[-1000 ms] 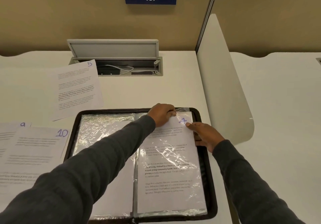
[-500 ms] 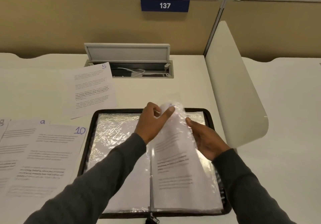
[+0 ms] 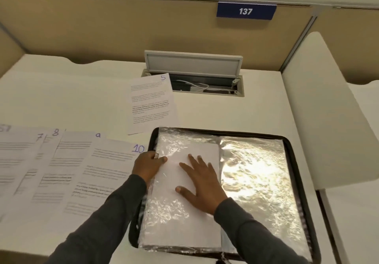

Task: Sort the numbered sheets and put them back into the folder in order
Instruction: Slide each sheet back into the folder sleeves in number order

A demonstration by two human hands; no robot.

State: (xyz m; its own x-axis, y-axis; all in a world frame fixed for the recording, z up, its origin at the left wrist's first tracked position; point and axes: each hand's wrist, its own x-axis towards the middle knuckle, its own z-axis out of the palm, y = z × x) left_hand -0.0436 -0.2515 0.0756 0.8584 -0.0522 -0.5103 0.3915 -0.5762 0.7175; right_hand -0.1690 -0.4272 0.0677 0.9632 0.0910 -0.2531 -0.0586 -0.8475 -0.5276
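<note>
A black zip folder (image 3: 295,161) lies open on the desk, its clear plastic sleeves shining. A sleeve holding a sheet (image 3: 184,218) has been turned onto the left side, blank back up. My right hand (image 3: 200,183) lies flat on that page with fingers spread. My left hand (image 3: 148,166) rests at the page's left edge, thumb and fingers on the plastic. The right-hand sleeve (image 3: 256,179) looks empty. Sheet 5 (image 3: 151,103) lies behind the folder. Sheets 10 (image 3: 106,173), 9 (image 3: 75,151), 8 (image 3: 53,138) and 7 (image 3: 22,151) overlap to the left.
An open cable hatch (image 3: 192,73) with a white cable sits at the back of the desk. A cream divider panel (image 3: 324,108) stands to the right of the folder. A blue plate reading 137 (image 3: 246,11) hangs on the partition.
The sleeve with sheet 4 was lifted off the right side and flipped over to the left. Both hands followed it and now lie on it. The camera view shifted left.
</note>
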